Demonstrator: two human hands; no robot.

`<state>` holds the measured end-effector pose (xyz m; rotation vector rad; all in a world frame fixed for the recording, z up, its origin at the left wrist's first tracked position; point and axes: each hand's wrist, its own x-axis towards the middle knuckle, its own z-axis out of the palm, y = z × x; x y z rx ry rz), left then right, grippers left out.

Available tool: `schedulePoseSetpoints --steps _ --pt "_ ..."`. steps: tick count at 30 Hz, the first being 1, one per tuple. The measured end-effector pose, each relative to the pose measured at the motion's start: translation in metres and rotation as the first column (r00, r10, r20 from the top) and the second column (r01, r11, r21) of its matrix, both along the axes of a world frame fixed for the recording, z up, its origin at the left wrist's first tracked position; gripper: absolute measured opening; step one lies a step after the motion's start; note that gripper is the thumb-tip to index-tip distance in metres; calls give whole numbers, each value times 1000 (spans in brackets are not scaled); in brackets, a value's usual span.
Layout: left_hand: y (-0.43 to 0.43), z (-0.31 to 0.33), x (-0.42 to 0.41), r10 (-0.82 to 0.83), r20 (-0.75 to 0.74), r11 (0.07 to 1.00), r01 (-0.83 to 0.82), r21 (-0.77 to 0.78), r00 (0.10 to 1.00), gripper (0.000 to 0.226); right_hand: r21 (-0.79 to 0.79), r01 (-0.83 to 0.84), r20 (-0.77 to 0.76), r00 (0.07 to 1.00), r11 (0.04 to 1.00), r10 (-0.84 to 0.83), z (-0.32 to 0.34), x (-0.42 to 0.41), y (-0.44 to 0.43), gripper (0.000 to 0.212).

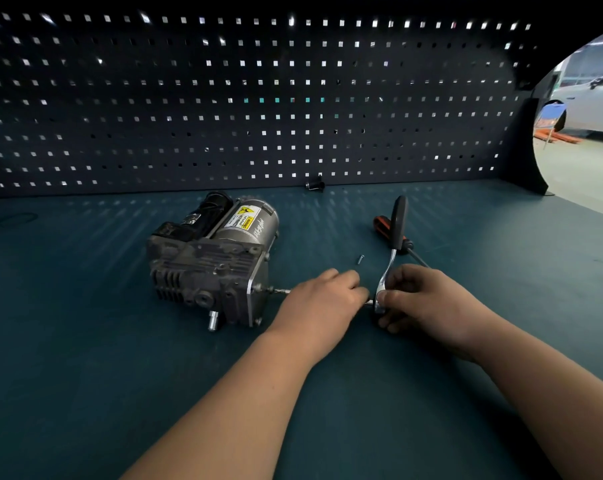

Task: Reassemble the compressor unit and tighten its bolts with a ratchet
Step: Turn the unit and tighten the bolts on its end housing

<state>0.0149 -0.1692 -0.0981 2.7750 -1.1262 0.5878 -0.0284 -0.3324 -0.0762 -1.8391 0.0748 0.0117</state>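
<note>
We found the compressor (217, 268) lying on the bench (85, 341) to the left of both hands, its silver end plate turned toward them. A thin drive bar (280, 291) ran level from a bolt (258, 288) on that plate to the ratchet (397, 220), passing under the left hand (322, 299). That hand lay knuckles-up over the bar, fingers curled down around it, just beside the plate without touching it. The right hand (421, 299) pinched the ratchet's chrome head between thumb and curled fingers, almost touching the left hand's fingertips. The black ratchet handle stood away from us, pointing toward the pegboard (223, 98). Both forearms reached in from the lower edge, bare and nearly parallel. An orange-and-black screwdriver (381, 226) lay behind the ratchet handle, crossing under it. A small spring (360, 259) sat on the bench between the hands and the screwdriver. A small black part (315, 184) rested at the foot of the pegboard. A pale car (597, 102) showed beyond the bench's right end.
</note>
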Motion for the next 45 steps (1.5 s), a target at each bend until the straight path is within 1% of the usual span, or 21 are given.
schedulePoseSetpoints --steps 3,5,7,9,11,12,14,16,19,22,26,28,30,32,35,36,37,40,42,44,45 --pt "0 -1 2 -2 -24 1000 2 11 1000 13 -80 -30 41 999 996 33 -1 0 -3 8" --pt "0 0 3 -6 -38 1000 6 7 999 14 -219 -47 90 994 975 69 -1 0 -8 14" --pt "1 2 4 -14 -44 1000 14 1 999 16 -428 -60 166 976 902 143 0 -1 -11 23" --pt "1 3 4 -17 -35 1000 17 5 999 15 -587 -67 225 944 807 242 1 -2 -9 28" --pt "0 4 3 -8 -27 999 9 34 1000 12 -695 -64 256 909 716 330 -2 -2 -6 31" --pt "-1 3 3 -4 -31 999 6 48 1000 11 -710 -52 269 902 702 339 -4 -1 -6 33" --pt "-1 2 5 2 -48 998 0 56 999 13 -678 -26 278 916 735 288 -6 0 -9 33" --pt "-2 2 6 12 -67 998 -8 55 998 15 -650 5 255 944 760 212 -7 3 -13 25" --pt "-2 2 8 14 -87 997 -8 75 996 18 -672 24 207 966 740 156 -10 6 -14 20" --pt "-1 0 9 2 -93 998 4 71 996 19 -680 42 204 970 732 135 -10 7 -13 18" --pt "6 1 8 -6 -92 1000 4 -19 996 23 -550 53 184 981 834 59 -6 9 -5 7" --pt "11 1 7 -8 -92 997 1 -71 996 23 -488 74 125 992 870 -15 -4 12 2 22" --pt "15 1 5 -12 -99 996 4 -89 995 22 -461 76 24 997 884 -73 0 13 7 36" --pt "16 1 6 -1 -103 996 -8 -83 995 24 -425 60 -1 998 903 -67 1 12 9 32" --pt "14 2 8 20 -113 998 -26 -51 993 29 -291 31 97 995 956 -2 0 7 7 7" --pt "13 2 9 21 -120 999 -27 -43 993 30 -273 18 123 992 962 17 -1 6 5 6" --pt "13 2 10 20 -129 999 -26 -42 991 31 -288 10 141 989 958 32 -2 4 3 10" --pt "14 0 13 -3 -160 998 -9 -69 987 30 -409 3 170 983 912 73 -2 -3 2 19" --pt "16 -1 13 -17 -184 997 3 -79 983 28 -460 -30 166 979 888 119 0 -6 5 23" --pt "17 -2 13 -14 -199 997 -2 -80 980 25 -448 -34 161 980 894 119 -1 -6 8 19" --pt "18 -2 13 -8 -199 997 -8 -77 980 24 -395 -20 163 982 918 91 -1 -4 10 13"
